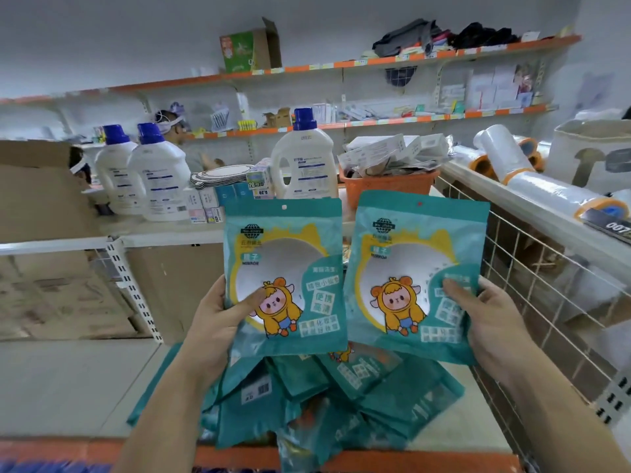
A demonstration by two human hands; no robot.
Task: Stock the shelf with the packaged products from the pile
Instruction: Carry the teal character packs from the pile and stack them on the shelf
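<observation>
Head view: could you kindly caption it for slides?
The left hand and right hand hold teal packets above the pile.

The left hand grips one teal mirror packet by its lower left edge, thumb across the front, and just beside it the right hand grips a second teal packet by its lower right edge in the same way, both packets upright and facing the camera. Below and between the two hands a pile of teal packets lies on the white shelf. Beyond the hands stand white detergent bottles and an orange basket, while a wire grid runs along the right of the right hand.
</observation>
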